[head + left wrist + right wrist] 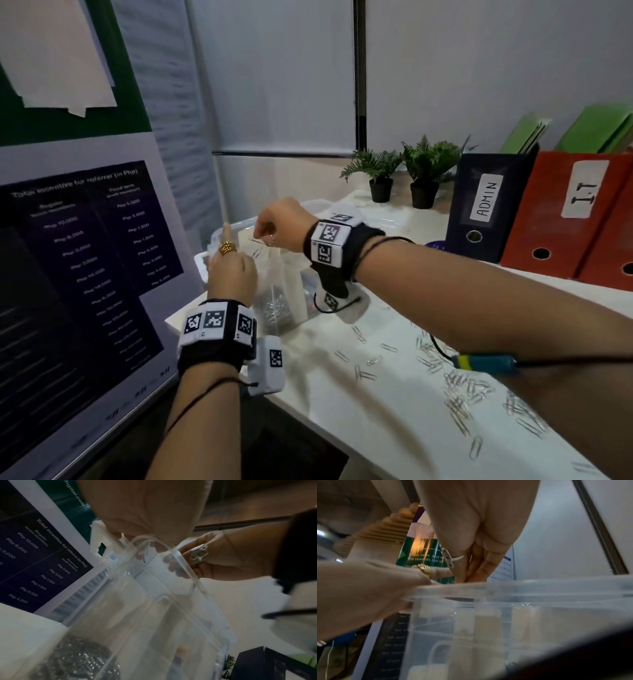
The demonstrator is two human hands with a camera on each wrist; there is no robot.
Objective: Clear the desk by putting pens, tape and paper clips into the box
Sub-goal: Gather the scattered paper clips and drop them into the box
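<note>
A clear plastic box (pixel 239 228) stands at the desk's left end with a heap of paper clips (pixel 277 305) inside. My left hand (pixel 233 270) grips the box's near rim (pixel 154 543) beside a white latch (pixel 101 545), its ringed finger raised. Over the opening, my right hand (pixel 270 228) pinches a thin wire paper clip (pixel 257 240), fingertips (pixel 467 573) pointing down just above the rim (pixel 522 586). Another clip (pixel 255 254) shows just below it. Several loose clips (pixel 462 387) lie scattered on the white desk (pixel 342 394). A teal and yellow pen-like thing (pixel 486 361) lies partly under my right forearm.
A standing poster board (pixel 85 274) closes off the left side right against the box. Two small potted plants (pixel 404 178) and upright binders marked ADMIN (pixel 486 202) and I.T (pixel 582 195) line the back. A clear lid (pixel 370 216) lies behind the box.
</note>
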